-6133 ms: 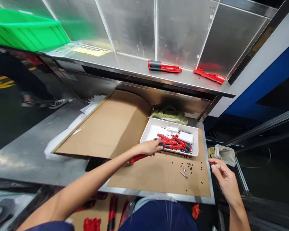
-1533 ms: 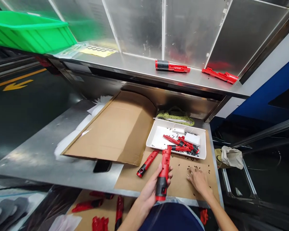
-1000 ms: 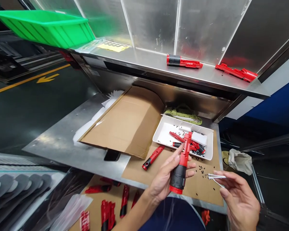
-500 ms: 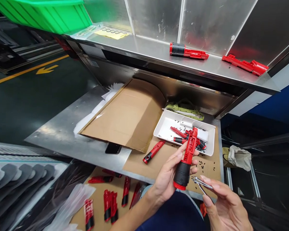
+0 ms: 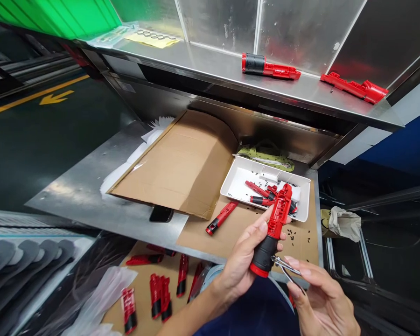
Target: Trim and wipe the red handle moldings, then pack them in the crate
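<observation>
My left hand (image 5: 247, 261) is closed around a red plastic housing (image 5: 280, 212) with a black ribbed collar and a red end ring. The housing is tilted, its narrow red end pointing away from me and its open inner side facing up. Between my right thumb and fingers is a small pair of silver pliers (image 5: 285, 266), its slim handles spreading towards my right hand (image 5: 324, 298). The pliers' tip is at the right side of the black collar; whether it touches or grips anything is too small to tell.
A white tray (image 5: 227, 186) holds red housings and small black pieces. Another housing (image 5: 222, 218) lies on cardboard beside a large cardboard sheet (image 5: 175, 163). Two housings rest on the steel shelf (image 5: 210, 65); several more lie lower left. A phone (image 5: 161, 214) is partly under the sheet.
The pliers' tip has moved left, up to the black collar. My left hand has turned the housing slightly, showing more of its inner side. The whole view has shifted a little.
</observation>
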A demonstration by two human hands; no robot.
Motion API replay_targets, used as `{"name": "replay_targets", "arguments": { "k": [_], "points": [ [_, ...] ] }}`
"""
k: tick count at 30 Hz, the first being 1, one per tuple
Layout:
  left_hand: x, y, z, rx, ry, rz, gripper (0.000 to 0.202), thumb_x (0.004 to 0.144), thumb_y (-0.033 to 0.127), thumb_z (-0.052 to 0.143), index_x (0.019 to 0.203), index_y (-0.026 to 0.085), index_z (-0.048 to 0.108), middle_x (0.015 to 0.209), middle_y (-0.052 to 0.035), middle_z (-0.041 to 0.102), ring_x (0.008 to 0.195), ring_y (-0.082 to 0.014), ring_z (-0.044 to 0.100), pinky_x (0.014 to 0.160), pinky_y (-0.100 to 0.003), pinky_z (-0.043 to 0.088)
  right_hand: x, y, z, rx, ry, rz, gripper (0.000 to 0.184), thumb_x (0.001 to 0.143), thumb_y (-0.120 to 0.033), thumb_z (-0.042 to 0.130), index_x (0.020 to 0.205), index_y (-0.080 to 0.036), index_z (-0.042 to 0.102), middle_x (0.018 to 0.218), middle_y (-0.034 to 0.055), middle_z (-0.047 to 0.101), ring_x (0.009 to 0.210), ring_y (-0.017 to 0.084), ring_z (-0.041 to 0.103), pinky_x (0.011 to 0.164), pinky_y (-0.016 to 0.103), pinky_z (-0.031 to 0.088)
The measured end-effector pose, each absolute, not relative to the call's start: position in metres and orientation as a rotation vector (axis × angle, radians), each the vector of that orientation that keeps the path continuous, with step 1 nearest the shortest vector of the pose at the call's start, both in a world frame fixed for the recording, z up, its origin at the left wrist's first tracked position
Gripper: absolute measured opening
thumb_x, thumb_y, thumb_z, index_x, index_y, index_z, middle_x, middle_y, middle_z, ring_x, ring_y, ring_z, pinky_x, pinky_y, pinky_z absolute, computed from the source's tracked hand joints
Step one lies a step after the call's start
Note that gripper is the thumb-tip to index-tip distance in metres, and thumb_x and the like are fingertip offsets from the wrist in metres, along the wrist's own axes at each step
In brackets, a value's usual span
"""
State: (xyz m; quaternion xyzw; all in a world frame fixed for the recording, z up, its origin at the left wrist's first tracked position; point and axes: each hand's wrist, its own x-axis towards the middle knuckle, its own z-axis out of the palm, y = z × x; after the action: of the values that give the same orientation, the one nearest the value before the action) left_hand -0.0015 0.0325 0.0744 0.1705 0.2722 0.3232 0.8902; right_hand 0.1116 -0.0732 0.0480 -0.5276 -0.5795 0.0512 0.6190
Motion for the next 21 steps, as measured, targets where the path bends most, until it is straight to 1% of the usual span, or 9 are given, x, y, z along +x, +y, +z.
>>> {"name": "replay_targets", "arguments": {
  "k": [3,6,12,14,18,21],
  "points": [
    [-0.002,0.031,0.074,0.363,0.559,0.641,0.061,0.079,0.042,0.077,0.134,0.021,0.062,0.11,-0.0134,0.072,0.067,-0.0093,0.059,0.059,-0.018,0.051,0.11,-0.072,0.049,-1.228,-1.327,0.116,0.032,0.079,-0.002,0.07,0.107,-0.017,0.067,0.094,0.0082,0.078,0.079,0.024,0.078,0.064,0.031,0.068],
    [-0.002,0.03,0.075,0.365,0.535,0.632,0.061,0.078,0.044,0.077,0.133,0.021,0.063,0.111,-0.0138,0.071,0.066,-0.009,0.059,0.058,-0.018,0.05,0.111,-0.073,0.048,-1.214,-1.337,0.133,0.036,0.077,0.0,0.071,0.109,-0.017,0.067,0.096,0.0084,0.077,0.081,0.024,0.078,0.066,0.032,0.068],
    [0.0,0.03,0.076,0.382,0.514,0.634,0.05,0.081,0.04,0.075,0.127,0.021,0.068,0.115,-0.0128,0.07,0.068,-0.0077,0.059,0.06,-0.015,0.049,0.113,-0.077,0.05,-1.197,-1.373,0.139,0.041,0.076,0.003,0.07,0.112,-0.016,0.065,0.1,0.0093,0.077,0.083,0.025,0.078,0.067,0.032,0.068],
    [0.001,0.03,0.076,0.386,0.514,0.634,0.048,0.082,0.04,0.075,0.125,0.021,0.069,0.116,-0.0126,0.07,0.069,-0.0076,0.059,0.061,-0.015,0.049,0.108,-0.076,0.052,-1.215,-1.38,0.136,0.038,0.077,0.001,0.071,0.11,-0.017,0.066,0.098,0.0088,0.077,0.081,0.024,0.078,0.067,0.031,0.068],
    [0.002,0.029,0.078,0.399,0.536,0.639,0.051,0.082,0.041,0.074,0.13,0.022,0.066,0.119,-0.0121,0.069,0.071,-0.0076,0.058,0.063,-0.015,0.049,0.095,-0.075,0.056,-1.32,-1.163,0.038,0.018,0.085,-0.009,0.07,0.1,-0.018,0.067,0.091,0.0073,0.077,0.077,0.019,0.077,0.069,0.029,0.066],
    [0.002,0.028,0.079,0.412,0.541,0.631,0.055,0.083,0.043,0.072,0.133,0.023,0.063,0.12,-0.0123,0.068,0.07,-0.0074,0.057,0.061,-0.015,0.048,0.09,-0.072,0.055,-1.321,-1.183,0.011,0.015,0.084,-0.01,0.071,0.097,-0.018,0.068,0.089,0.0066,0.078,0.075,0.018,0.077,0.068,0.026,0.065]
  ]
}}
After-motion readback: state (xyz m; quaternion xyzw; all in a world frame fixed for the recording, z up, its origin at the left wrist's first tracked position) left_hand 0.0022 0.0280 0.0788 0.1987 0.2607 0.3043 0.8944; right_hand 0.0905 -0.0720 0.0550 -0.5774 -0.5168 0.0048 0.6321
